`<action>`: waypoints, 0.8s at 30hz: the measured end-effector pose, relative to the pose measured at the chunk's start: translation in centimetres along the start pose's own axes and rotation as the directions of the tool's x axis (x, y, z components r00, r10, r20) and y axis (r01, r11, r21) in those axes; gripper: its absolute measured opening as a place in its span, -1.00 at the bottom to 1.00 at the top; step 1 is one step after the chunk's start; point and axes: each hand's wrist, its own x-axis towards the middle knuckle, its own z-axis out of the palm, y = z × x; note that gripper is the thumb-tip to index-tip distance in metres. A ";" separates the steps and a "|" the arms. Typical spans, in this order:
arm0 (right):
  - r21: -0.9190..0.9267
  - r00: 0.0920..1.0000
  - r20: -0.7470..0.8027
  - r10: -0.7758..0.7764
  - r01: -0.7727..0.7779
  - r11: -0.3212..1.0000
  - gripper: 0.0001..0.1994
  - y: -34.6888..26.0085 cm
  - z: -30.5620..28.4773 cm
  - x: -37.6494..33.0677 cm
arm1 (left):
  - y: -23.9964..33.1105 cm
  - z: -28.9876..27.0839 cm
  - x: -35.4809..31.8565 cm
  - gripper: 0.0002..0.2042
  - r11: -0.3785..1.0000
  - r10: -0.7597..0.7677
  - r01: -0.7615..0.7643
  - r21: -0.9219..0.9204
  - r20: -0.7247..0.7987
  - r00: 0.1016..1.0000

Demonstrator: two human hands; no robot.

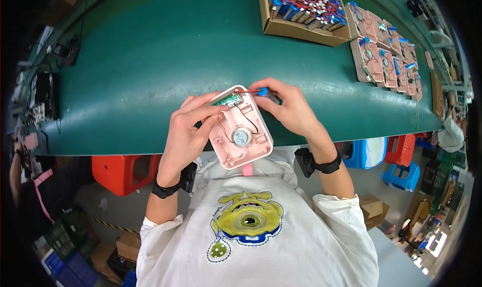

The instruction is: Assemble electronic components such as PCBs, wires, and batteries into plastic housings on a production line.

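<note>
A pale pink plastic housing [241,154], its inside facing up, is tilted at the table's near edge. My left hand [188,129] grips it by the left side, with fingertips close to a green circuit board [231,101] at its far end. A round silver speaker [241,136] sits in the housing, and thin red and black wires run between the parts. Beside the far right corner, my right hand [286,106] is closed around a cylindrical battery with a blue end [263,91]. Red wire stretches from the battery to the board area. My right palm hides most of the battery.
An open cardboard box [306,32] packed with blue batteries and red leads stands at the far right of the green table [150,76]. Several similar pink housings [369,58] are lined up beyond it. Red [118,174] and blue stools [369,154] stand below the table.
</note>
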 end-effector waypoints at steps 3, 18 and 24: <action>-0.292 0.943 -0.237 -0.233 0.160 0.943 -0.63 -0.8 0.9 -0.8 | -0.9 0.2 -0.6 -0.79 0.945 -0.260 0.252 -0.209 -0.013 0.966; 0.112 0.954 -0.224 -0.201 0.230 0.967 -0.79 -2.6 2.9 -5.0 | -1.2 -0.3 1.4 -0.69 0.738 -0.466 0.460 -0.494 0.121 0.877; 0.384 0.993 -0.101 -0.054 0.089 0.919 -0.84 -2.8 1.7 -6.6 | 1.1 -0.1 1.8 -0.69 0.873 -0.384 0.354 -0.337 -0.025 0.923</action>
